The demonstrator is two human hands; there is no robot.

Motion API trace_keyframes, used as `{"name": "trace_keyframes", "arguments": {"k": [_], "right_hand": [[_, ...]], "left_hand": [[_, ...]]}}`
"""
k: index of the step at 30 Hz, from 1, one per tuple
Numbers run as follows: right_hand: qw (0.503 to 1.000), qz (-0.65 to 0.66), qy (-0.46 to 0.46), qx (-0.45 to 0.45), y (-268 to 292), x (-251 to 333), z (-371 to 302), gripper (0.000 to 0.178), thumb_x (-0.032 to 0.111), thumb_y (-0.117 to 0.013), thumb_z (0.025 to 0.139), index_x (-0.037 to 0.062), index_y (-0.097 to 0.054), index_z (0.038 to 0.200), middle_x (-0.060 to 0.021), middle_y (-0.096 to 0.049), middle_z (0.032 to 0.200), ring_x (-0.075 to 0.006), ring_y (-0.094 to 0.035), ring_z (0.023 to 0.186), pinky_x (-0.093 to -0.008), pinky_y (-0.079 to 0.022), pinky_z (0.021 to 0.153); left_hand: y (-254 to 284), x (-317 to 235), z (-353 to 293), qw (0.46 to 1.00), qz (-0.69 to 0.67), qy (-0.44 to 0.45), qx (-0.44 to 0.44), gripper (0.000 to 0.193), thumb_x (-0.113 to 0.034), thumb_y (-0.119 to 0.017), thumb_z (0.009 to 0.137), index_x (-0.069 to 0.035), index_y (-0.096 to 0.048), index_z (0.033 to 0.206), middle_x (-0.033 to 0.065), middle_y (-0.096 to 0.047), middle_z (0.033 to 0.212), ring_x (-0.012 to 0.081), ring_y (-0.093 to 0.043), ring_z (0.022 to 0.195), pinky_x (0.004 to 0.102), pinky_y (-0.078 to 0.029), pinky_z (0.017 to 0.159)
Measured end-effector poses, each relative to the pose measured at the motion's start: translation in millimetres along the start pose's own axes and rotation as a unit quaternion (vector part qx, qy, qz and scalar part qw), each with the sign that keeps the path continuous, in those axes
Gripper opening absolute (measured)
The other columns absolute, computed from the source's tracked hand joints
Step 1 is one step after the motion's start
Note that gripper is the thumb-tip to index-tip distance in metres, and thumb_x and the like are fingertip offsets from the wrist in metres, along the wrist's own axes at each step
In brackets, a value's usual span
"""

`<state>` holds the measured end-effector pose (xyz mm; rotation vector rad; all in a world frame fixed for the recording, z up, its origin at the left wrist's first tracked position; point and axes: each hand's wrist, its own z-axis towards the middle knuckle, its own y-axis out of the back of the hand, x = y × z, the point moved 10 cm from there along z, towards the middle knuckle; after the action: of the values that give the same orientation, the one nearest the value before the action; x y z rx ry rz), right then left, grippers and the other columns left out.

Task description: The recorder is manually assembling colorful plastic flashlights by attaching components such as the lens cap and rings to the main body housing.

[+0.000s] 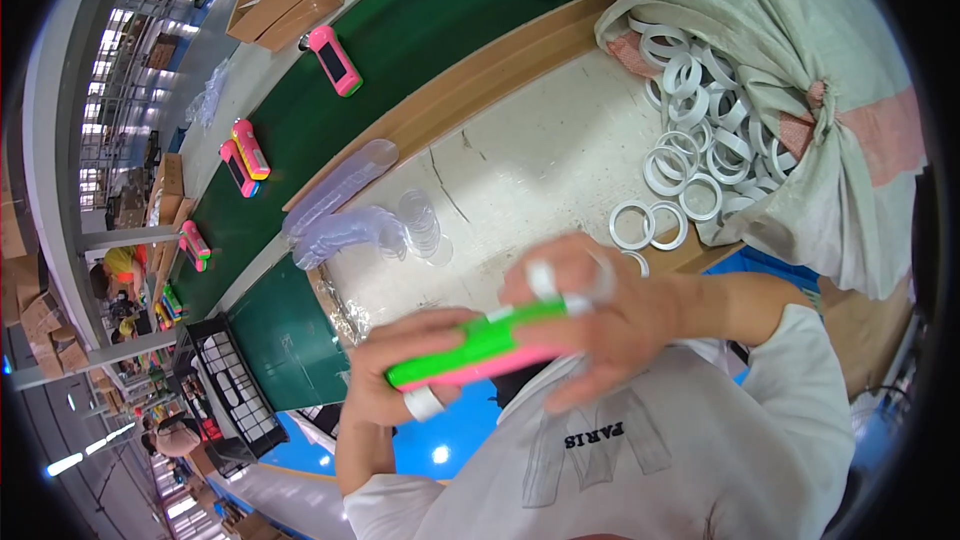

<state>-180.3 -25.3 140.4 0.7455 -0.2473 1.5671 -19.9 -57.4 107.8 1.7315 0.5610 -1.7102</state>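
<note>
A green and pink flashlight lies across both my hands above the near side of the bench. My left hand is wrapped round its left end, and a white band circles one finger. At the other end, my right hand curls round the flashlight, its fingers smeared by motion. White shows on a right finger, and a pale ring shape is by the knuckles. Whether that ring touches the flashlight I cannot tell; the hand hides that end.
White plastic rings spill from a woven sack at right. Clear plastic discs lie in stacks at left. Beyond a cardboard edge, a green conveyor belt carries several flashlights. A black crate stands lower left.
</note>
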Motion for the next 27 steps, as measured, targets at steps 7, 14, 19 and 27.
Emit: {"name": "trace_keyframes", "arguments": {"k": [7,14,19,27], "right_hand": [[0.684,0.403,-0.587,-0.156,-34,-166,-90,0.031,0.026,-0.043,0.098,0.0025,-0.058,0.112,-0.0072,-0.058,0.101,-0.0147,-0.056,0.093,-0.0295,-0.047,0.082],[0.982,0.061,-0.178,0.006,9,-74,-14,0.040,0.032,-0.043,0.095,0.0008,-0.057,0.117,-0.0087,-0.060,0.114,-0.0198,-0.056,0.102,-0.0327,-0.044,0.090],[0.694,0.355,-0.609,-0.144,-21,-169,-86,0.038,0.035,-0.041,0.096,0.0023,-0.061,0.095,-0.0037,-0.062,0.091,-0.0181,-0.059,0.085,-0.0296,-0.045,0.081],[0.829,0.227,-0.505,-0.082,-4,-166,-72,0.042,0.038,-0.040,0.096,0.0025,-0.062,0.093,-0.0067,-0.062,0.093,-0.0159,-0.057,0.088,-0.0296,-0.043,0.083]], "left_hand": [[-46,-2,44,0.804,0.581,-0.104,0.075,0.049,-0.006,-0.072,0.063,-0.013,-0.067,0.111,0.0212,-0.056,0.124,0.0268,-0.061,0.079,0.0312,-0.053,0.062],[-10,27,17,0.992,0.120,0.029,-0.040,0.054,-0.009,-0.077,0.066,-0.004,-0.062,0.117,0.0227,-0.060,0.118,0.0335,-0.064,0.084,0.0378,-0.053,0.072],[-39,9,42,0.827,0.546,-0.131,-0.023,0.055,-0.004,-0.075,0.062,-0.011,-0.064,0.116,0.0172,-0.058,0.123,0.0253,-0.059,0.075,0.0329,-0.051,0.062],[-27,13,44,0.910,0.406,-0.059,-0.056,0.050,-0.008,-0.073,0.074,-0.004,-0.060,0.122,0.0223,-0.060,0.119,0.0350,-0.064,0.099,0.0348,-0.052,0.082]]}}
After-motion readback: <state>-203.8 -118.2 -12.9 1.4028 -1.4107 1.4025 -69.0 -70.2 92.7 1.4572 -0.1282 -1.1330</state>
